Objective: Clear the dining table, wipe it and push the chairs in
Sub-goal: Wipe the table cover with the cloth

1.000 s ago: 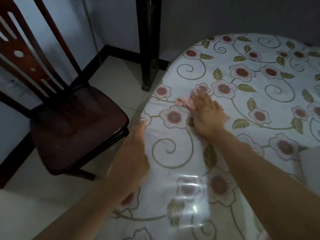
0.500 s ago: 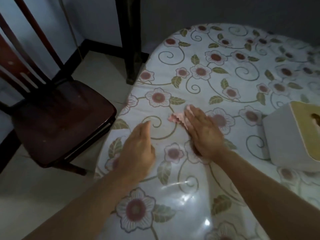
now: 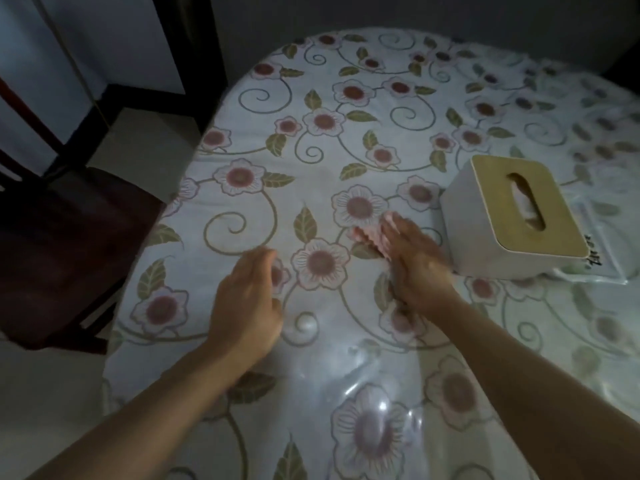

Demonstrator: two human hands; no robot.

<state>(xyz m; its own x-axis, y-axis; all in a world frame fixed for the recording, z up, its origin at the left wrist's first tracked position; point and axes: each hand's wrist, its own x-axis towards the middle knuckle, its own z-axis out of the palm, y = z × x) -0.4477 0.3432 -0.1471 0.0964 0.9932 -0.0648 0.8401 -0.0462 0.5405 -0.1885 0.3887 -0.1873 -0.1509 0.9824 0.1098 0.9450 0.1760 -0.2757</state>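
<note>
The round dining table wears a white floral cloth under clear plastic. My right hand lies flat with straight fingers on a small pink cloth, pressing it against the tabletop; only the cloth's rippled left edge shows. My left hand hovers at the table's near left part, fingers relaxed, holding nothing. A dark wooden chair stands pulled out to the left of the table.
A white tissue box with a wooden lid sits just right of my right hand. A clear plastic packet lies beside and partly under it. A dark post stands at the far left corner, by the wall.
My right hand has slid the pink cloth to the right across the table, ending close to the tissue box. My left hand followed from the table's edge onto its surface.
</note>
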